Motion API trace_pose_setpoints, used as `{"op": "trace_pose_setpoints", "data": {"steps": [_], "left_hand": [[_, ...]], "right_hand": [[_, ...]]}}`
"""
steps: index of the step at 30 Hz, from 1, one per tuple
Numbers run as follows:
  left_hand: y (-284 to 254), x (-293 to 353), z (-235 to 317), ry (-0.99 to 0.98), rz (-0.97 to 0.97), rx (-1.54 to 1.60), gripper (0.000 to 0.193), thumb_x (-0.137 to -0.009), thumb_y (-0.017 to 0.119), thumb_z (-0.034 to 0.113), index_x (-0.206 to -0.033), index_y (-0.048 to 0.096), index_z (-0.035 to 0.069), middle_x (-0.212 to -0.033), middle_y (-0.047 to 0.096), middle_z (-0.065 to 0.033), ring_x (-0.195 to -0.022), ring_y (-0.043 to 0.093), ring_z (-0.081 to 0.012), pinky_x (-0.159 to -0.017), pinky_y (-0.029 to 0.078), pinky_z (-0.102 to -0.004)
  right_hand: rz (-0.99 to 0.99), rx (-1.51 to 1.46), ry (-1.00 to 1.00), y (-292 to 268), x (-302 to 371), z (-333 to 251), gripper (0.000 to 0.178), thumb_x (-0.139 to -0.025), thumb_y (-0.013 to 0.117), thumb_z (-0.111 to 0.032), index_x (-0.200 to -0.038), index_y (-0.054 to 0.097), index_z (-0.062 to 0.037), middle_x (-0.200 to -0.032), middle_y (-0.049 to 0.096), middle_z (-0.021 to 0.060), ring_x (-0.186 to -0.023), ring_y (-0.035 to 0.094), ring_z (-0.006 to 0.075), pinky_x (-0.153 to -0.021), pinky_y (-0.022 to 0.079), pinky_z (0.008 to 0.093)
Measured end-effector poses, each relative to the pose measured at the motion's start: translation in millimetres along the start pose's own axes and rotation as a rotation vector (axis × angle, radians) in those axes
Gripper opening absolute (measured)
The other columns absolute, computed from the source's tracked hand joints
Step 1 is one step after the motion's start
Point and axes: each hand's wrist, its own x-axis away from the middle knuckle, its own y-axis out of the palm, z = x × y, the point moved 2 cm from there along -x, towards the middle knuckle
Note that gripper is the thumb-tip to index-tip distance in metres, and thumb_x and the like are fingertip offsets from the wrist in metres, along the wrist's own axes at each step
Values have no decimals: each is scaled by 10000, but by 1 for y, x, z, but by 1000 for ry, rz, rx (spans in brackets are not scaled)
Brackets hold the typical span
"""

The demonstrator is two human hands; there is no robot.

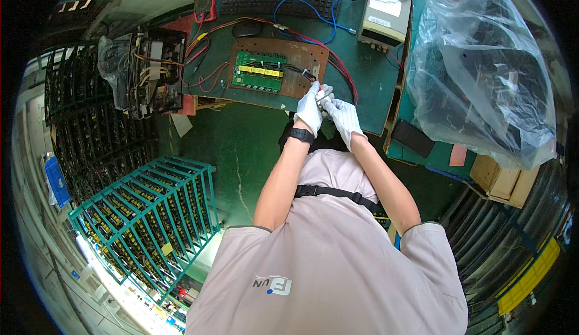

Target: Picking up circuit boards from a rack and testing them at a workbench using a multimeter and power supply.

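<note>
Both my hands wear white gloves and meet at the front edge of the green bench. My left hand (309, 110) is closed on dark and red wires (309, 76) that run over from a green circuit board. My right hand (345, 118) is closed too, its fingertips pinched against the left ones on something small that I cannot make out. The circuit board (256, 82), with a row of yellow parts across it, lies on a brown board (310, 55) left of my hands. A bundle of red cables (342, 69) curves down past my right hand.
A multimeter (204, 1), keyboard (274, 1), black mouse (247, 29) and pale instrument box (386, 12) stand at the back. Opened equipment (158, 72) is on the left. Plastic-wrapped equipment (485, 72) sits right. A green rack (148, 211) holds several boards, lower left.
</note>
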Motion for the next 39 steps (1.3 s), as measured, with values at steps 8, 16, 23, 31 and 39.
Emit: {"op": "trace_pose_setpoints", "data": {"steps": [8, 16, 23, 31, 39], "left_hand": [[10, 1, -11, 102, 47, 105, 352, -1012, 527, 336, -1163, 610, 29, -1145, 699, -145, -948, 673, -276, -850, 530, -399], [14, 2, -15, 152, 44, 130, 327, -1017, 506, 328, -1170, 574, 46, -1163, 675, -154, -983, 651, -311, -854, 536, -422], [20, 7, -16, 126, 95, 162, 338, -1012, 509, 338, -1163, 566, 41, -1185, 666, -157, -980, 648, -312, -868, 526, -423], [20, 9, -15, 128, 73, 184, 338, -1012, 514, 327, -1172, 559, 33, -1161, 666, -153, -982, 634, -294, -877, 523, -412], [15, 6, -3, 12, -17, 241, 392, -1012, 534, 393, -1119, 603, 22, -1113, 701, -152, -886, 667, -249, -808, 546, -361]], "right_hand": [[75, 5, 2, 7, 4, -8, 302, -949, 614, -247, -904, 702, 38, -782, 693, 164, -678, 593, 206, -650, 473, 369], [87, -20, 30, 11, -3, -2, 313, -956, 607, -236, -862, 678, 54, -719, 649, 71, -674, 503, 117, -617, 446, 331], [124, 49, 12, 11, -2, -16, 316, -950, 612, -236, -838, 659, 55, -700, 641, 133, -638, 506, 151, -594, 439, 362], [85, -20, -7, 8, 1, -24, 273, -941, 607, -205, -881, 673, 53, -726, 668, 115, -657, 525, 139, -613, 455, 345], [-135, 210, -23, -8, -16, -25, 391, -968, 587, -331, -964, 680, 49, -881, 664, 84, -793, 543, 137, -737, 467, 318]]}}
